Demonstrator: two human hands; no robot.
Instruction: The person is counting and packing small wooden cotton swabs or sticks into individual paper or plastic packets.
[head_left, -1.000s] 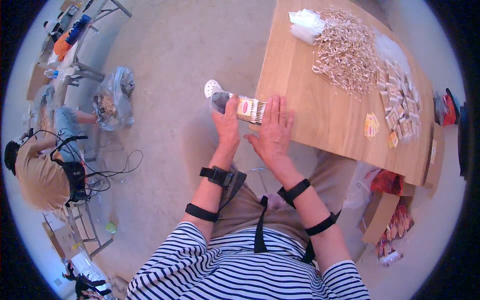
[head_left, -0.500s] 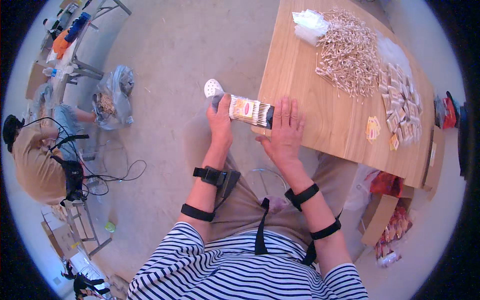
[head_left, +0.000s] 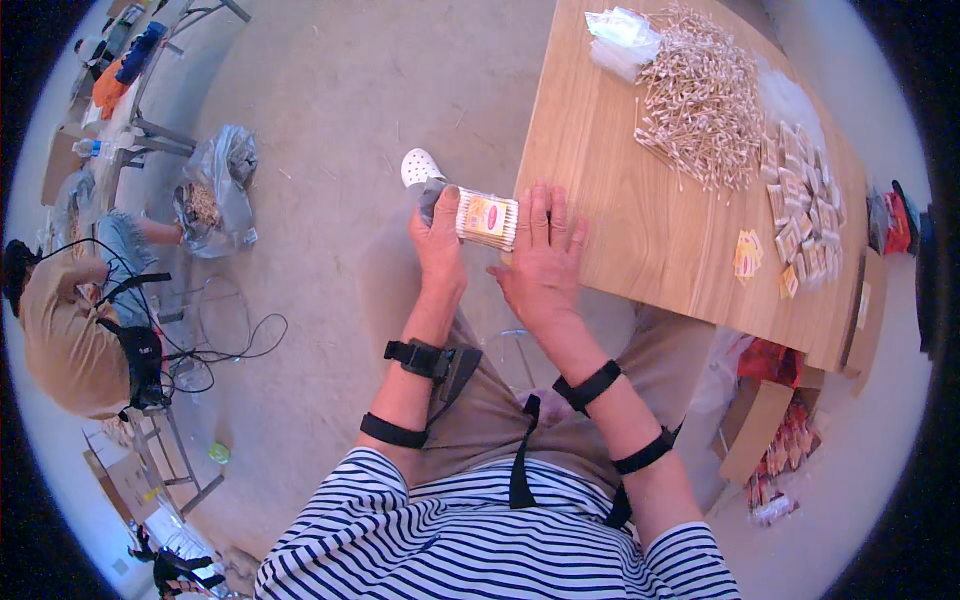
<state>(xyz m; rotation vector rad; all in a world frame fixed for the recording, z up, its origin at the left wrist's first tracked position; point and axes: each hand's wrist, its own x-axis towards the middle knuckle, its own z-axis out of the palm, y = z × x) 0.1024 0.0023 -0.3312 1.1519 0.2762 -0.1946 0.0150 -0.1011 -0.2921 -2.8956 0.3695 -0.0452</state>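
Note:
My left hand (head_left: 437, 240) is closed around the left end of a small clear pack of cotton swabs (head_left: 486, 217), with a yellow-and-white card showing inside. The pack is level, just off the table's left edge. Against its right end lie the fingers of my right hand (head_left: 545, 255), stretched out and flat, palm down at the table corner. Dark grey material (head_left: 431, 197) shows at my left fingers; I cannot tell what it is. The swabs sit together in an even row inside the pack.
On the wooden table (head_left: 620, 210) are a large heap of loose cotton swabs (head_left: 700, 100), clear bags (head_left: 622, 42), several filled packs (head_left: 803, 210) and yellow cards (head_left: 747, 254). A cardboard box (head_left: 757, 435) stands below. Another person (head_left: 75, 330) sits at left near a bag of swabs (head_left: 215, 195).
My right hand has moved left against the pack. The swabs that stuck out of its right end have slid in, and the dark piece there is now out of sight.

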